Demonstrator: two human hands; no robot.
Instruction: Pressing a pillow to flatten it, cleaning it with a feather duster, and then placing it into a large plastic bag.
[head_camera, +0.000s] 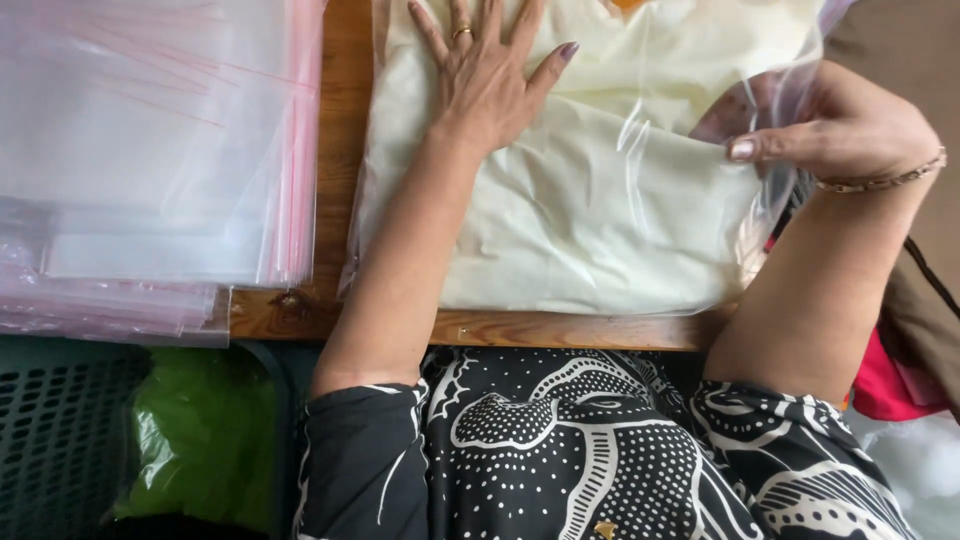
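A folded cream-coloured garment (590, 210) lies inside a clear plastic bag (640, 130) on a wooden table (340, 150). My left hand (485, 75), with a ring on one finger, presses flat on top of the bag, fingers spread. My right hand (835, 125), with a thin bracelet at the wrist, pinches the right edge of the bag and the cloth between thumb and fingers.
A thick stack of clear zip bags with red strips (150, 160) covers the table's left side. Below the table's front edge are a dark perforated crate (55, 440) and a green plastic bag (200, 430). Brown and red cloth (900, 370) lies at the right.
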